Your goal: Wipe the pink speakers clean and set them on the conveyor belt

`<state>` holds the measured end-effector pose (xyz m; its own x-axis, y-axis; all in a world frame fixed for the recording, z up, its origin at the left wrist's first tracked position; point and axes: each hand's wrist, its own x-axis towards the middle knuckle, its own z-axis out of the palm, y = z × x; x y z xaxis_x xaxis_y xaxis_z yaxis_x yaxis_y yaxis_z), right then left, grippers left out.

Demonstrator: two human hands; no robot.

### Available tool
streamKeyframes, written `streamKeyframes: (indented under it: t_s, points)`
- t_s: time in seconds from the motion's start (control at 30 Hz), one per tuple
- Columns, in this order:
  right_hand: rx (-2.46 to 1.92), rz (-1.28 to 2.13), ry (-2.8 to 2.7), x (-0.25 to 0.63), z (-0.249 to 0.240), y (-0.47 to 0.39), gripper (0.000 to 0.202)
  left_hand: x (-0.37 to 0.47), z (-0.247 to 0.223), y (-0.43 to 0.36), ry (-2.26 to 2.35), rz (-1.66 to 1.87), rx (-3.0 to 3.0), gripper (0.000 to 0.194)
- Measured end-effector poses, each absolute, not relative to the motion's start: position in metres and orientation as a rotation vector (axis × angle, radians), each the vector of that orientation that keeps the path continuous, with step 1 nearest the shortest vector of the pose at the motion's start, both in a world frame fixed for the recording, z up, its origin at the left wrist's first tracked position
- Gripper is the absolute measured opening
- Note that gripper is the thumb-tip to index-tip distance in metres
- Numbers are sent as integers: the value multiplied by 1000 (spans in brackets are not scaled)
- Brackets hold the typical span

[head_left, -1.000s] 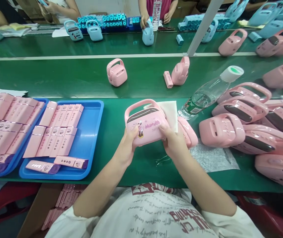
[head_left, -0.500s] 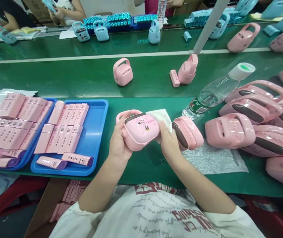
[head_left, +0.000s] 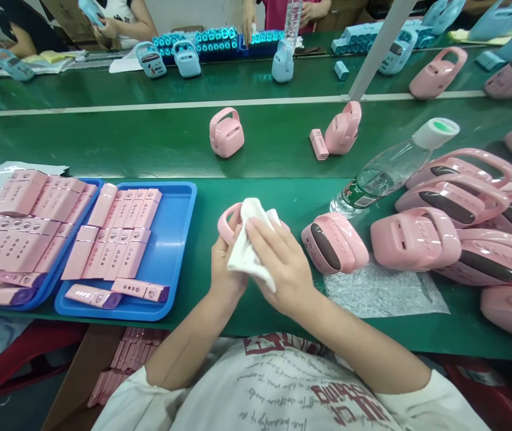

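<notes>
Over the front of the bench my left hand [head_left: 226,266] grips a pink portable speaker [head_left: 225,225] by its side, near the carrying handle. Most of that speaker is hidden behind a white cloth [head_left: 251,239]. My right hand [head_left: 285,263] presses the cloth against the speaker's face, its fingers closed over the fabric. Just right of my hands another pink speaker [head_left: 334,242] with a dark panel rests on the bench, partly on a sheet of bubble wrap [head_left: 386,293].
Blue trays [head_left: 184,239] of pink microphone-shaped pieces [head_left: 125,239] sit at left. A tilted water bottle [head_left: 372,179] and several piled pink speakers [head_left: 471,239] occupy the right. A green conveyor [head_left: 148,137] runs beyond, carrying a small pink speaker [head_left: 226,134]. Co-workers are across it.
My right hand has brought the cloth left from beside the speaker onto its printed face, covering it. The speaker has turned in my left hand. Opposite, a co-worker's hand now reaches to the blue pieces.
</notes>
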<state>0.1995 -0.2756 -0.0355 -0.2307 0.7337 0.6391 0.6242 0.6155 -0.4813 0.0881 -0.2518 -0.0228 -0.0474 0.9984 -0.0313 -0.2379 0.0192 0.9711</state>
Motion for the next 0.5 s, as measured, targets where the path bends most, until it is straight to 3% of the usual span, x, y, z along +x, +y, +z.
streamKeyframes:
  t_s: [0.13, 0.27, 0.37, 0.5]
  points:
    - [-1109, 733, -1875, 221, -13, -242, 64, 83, -30, -258, 946, 1457, 1030, 47]
    - [-1176, 1249, -1317, 220, -19, -240, 76, 73, -28, -257, 909, 1555, 1065, 50]
    - [-1152, 1319, -1044, 207, -29, -261, 79, 66, -27, -250, 850, 1636, 1117, 45]
    - [-1116, 1243, -1152, 199, -37, -287, 72, 57, -37, -226, 1107, 1684, 1401, 47]
